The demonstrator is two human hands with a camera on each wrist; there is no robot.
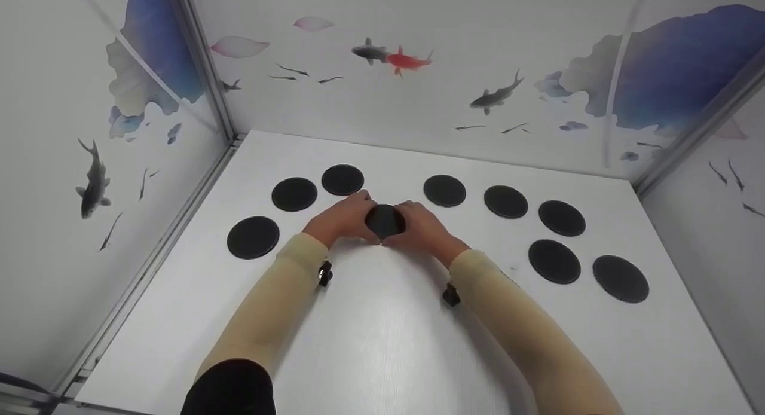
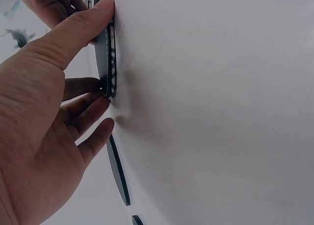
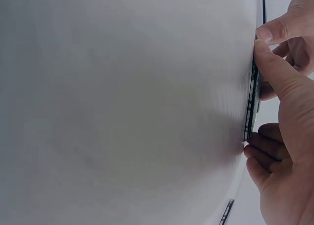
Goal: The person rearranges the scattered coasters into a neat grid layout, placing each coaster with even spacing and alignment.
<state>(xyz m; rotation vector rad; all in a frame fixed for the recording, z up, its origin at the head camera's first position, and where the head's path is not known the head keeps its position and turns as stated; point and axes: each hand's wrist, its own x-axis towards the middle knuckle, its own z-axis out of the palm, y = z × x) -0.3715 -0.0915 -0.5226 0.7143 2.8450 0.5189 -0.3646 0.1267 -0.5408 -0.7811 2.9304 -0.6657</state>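
Note:
Between my two hands is a round black coaster (image 1: 384, 222), at the middle of the white table (image 1: 376, 331). My left hand (image 1: 346, 217) grips its left side, thumb at the near edge and fingers round the far side. My right hand (image 1: 423, 228) holds the right side the same way, and the two thumbs nearly meet. In the left wrist view the coaster (image 2: 102, 63) shows pale stitching near its rim and a patterned, layered-looking edge. The right wrist view shows its edge (image 3: 251, 99) low at the tabletop; whether it touches the table I cannot tell.
Similar black coasters lie flat in an arc: three on the left, including the nearest left coaster (image 1: 253, 237), and several on the right, including the far-right coaster (image 1: 620, 278). White walls printed with fish, such as the back wall (image 1: 269, 116), enclose the table.

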